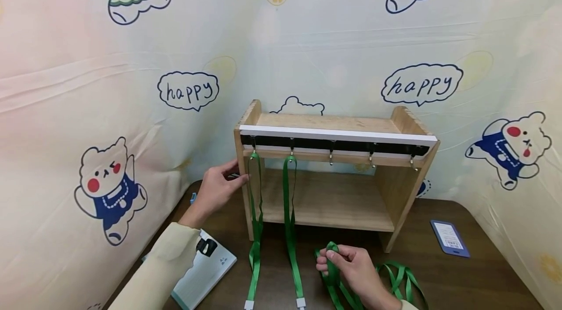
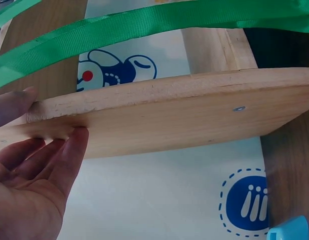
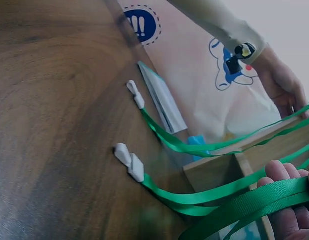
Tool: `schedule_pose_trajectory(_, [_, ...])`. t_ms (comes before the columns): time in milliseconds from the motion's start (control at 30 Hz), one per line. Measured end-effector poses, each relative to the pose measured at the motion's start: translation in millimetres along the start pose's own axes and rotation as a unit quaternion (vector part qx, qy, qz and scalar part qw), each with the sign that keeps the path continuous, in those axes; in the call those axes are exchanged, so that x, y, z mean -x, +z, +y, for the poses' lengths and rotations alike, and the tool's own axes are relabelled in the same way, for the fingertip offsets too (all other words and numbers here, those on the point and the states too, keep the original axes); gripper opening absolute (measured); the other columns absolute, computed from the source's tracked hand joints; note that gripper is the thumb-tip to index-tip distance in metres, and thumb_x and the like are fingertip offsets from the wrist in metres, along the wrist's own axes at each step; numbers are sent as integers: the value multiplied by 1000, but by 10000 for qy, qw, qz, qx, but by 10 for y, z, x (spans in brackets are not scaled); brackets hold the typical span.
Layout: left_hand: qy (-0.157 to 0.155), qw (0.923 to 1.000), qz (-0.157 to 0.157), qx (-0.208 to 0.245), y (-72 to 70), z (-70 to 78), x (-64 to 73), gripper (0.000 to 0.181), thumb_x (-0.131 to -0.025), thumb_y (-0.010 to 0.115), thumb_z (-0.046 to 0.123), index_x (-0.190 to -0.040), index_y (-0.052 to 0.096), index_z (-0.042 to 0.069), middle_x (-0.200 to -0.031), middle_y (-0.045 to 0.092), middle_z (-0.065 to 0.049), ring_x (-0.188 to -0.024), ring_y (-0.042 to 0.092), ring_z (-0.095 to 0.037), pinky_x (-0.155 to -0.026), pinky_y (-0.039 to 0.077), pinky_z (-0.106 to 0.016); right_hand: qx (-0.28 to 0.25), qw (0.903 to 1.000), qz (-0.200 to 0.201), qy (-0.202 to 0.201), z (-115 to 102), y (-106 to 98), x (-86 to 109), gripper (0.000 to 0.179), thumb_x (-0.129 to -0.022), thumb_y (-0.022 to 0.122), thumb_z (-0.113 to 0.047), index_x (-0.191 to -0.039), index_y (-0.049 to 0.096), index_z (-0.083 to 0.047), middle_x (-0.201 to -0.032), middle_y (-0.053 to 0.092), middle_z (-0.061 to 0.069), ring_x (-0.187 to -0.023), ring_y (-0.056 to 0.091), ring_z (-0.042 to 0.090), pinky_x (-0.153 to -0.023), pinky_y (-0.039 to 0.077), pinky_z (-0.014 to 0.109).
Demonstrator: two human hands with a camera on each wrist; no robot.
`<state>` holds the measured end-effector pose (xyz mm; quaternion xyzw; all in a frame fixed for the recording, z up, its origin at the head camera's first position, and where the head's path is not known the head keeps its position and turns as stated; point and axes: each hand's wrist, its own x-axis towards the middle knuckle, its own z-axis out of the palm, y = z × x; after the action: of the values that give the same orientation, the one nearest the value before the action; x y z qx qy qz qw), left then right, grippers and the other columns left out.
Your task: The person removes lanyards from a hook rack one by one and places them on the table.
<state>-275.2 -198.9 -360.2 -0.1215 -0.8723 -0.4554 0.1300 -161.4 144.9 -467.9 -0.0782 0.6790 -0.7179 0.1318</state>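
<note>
A small wooden shelf [image 1: 325,195] stands on the table with a row of metal hooks on a black-and-white strip along its front. From the two leftmost hooks hang green lanyards [image 1: 288,222], each with a white clip at its lower end. My left hand [image 1: 216,188] grips the shelf's left side panel [image 2: 159,117], thumb at the front edge and fingertips against the outer face. Below the shelf front, my right hand [image 1: 351,268] holds another green lanyard [image 3: 259,202], its band looped up between thumb and fingers.
More green lanyards [image 1: 401,278] lie bunched on the table [image 1: 474,278], right of my right hand. Farther right is a blue card holder [image 1: 450,238]. A pad of paper [image 1: 208,271] lies under my left forearm. A printed cloth [image 1: 329,47] hangs behind the shelf.
</note>
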Motion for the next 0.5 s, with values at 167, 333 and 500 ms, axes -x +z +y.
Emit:
schedule_pose_trajectory(167, [11, 10000, -4, 33, 0, 1, 3, 56, -96, 72, 26, -148, 54, 14, -129, 70, -15, -110, 70, -30, -87, 63, -43, 49, 9999, 17, 93, 101, 32, -8, 43, -100, 64, -19, -122, 63, 18, -109, 76, 22, -93, 77, 18, -82, 63, 31])
schedule_pose_trajectory(333, [36, 10000, 15, 54, 0, -3, 13, 57, -95, 72, 25, -148, 54, 14, -128, 71, -14, -109, 71, -29, -86, 63, -42, 253, 9993, -277, 5, 233, 42, -4, 43, -100, 64, -20, -121, 63, 18, -110, 73, 29, -92, 78, 17, -82, 63, 31])
schedule_pose_trajectory(500, [18, 10000, 23, 37, -5, 8, 11, 57, -95, 72, 26, -148, 54, 14, -128, 71, -15, -108, 71, -29, -86, 63, -42, 395, 9976, -548, -113, 323, 30, -18, 43, -101, 63, -19, -119, 63, 20, -107, 73, 31, -90, 78, 15, -81, 63, 30])
